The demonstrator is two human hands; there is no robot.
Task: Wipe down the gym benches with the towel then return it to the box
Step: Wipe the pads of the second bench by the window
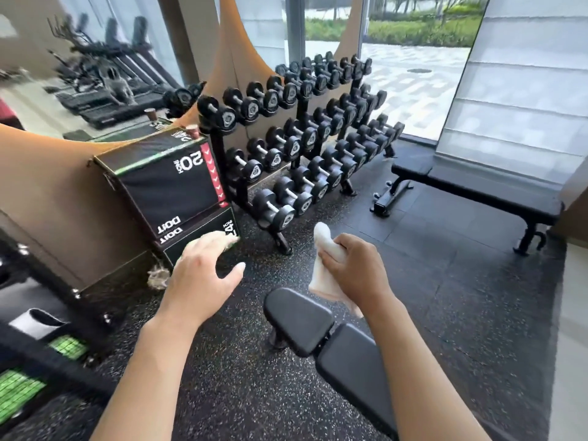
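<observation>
- Two hands show: my right hand point(353, 268) grips the white towel point(327, 262), held above the near bench point(321, 332).
- My left hand point(203, 275) hovers spread, holding nothing.
- A second bench point(477, 189) stands beside the dumbbell rack point(302, 135).

Speckled black floor point(429, 313) carrying gym gear.

On the floor stand a near bench point(321, 338) at bottom centre, a far bench point(471, 189) at right by the window, a three-tier dumbbell rack point(296, 135) between them along the back, and a black plyo box point(168, 179) just left of the rack against the tan wall. A darker mat point(445, 237) lies under the far bench and rack.
</observation>
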